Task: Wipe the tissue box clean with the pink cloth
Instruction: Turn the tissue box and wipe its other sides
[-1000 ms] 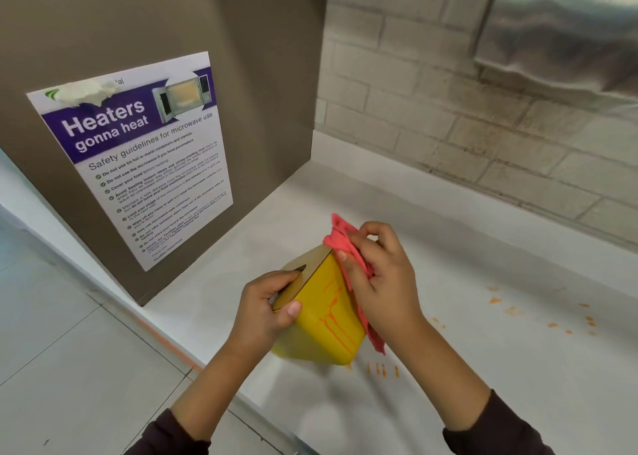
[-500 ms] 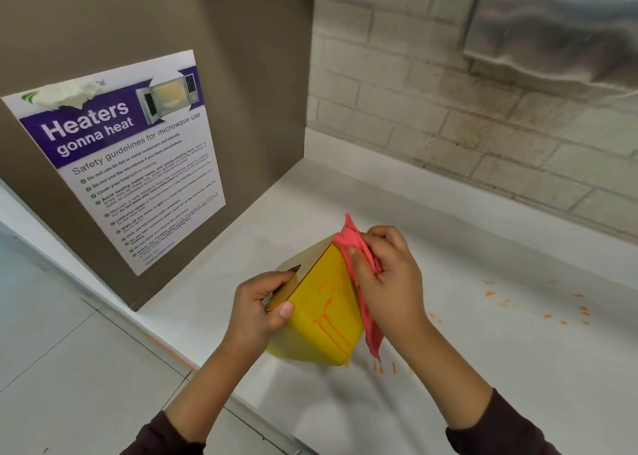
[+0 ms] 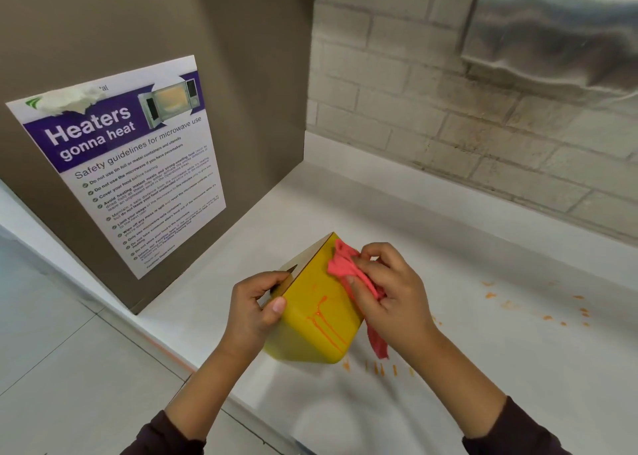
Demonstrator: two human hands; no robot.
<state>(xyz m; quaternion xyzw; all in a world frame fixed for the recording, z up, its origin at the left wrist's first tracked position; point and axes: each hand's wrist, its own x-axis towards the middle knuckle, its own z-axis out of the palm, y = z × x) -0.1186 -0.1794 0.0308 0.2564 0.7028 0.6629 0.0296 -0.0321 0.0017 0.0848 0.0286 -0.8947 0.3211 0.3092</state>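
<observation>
Glossy microwave poster (image 3: 117,164) on a brown panel, left hand (image 3: 255,311) with fingers curled round the tilted, smooth yellow tissue box (image 3: 317,320) streaked with orange drips, over the white counter (image 3: 483,368), right hand (image 3: 390,299) pinching the crumpled pink cloth (image 3: 348,275) against the box's upper face, orange flecks (image 3: 547,317) scattered rightward.

I see a white counter (image 3: 500,378) meeting a pale brick wall (image 3: 431,109). Orange specks (image 3: 549,316) dot the counter on the right, and a short row of orange dashes (image 3: 379,368) lies nearer me. A microwave-safety poster (image 3: 117,164) hangs on a brown panel (image 3: 241,75) at left. A shiny steel fixture (image 3: 559,30) sits upper right, with floor tiles (image 3: 69,368) lower left.
</observation>
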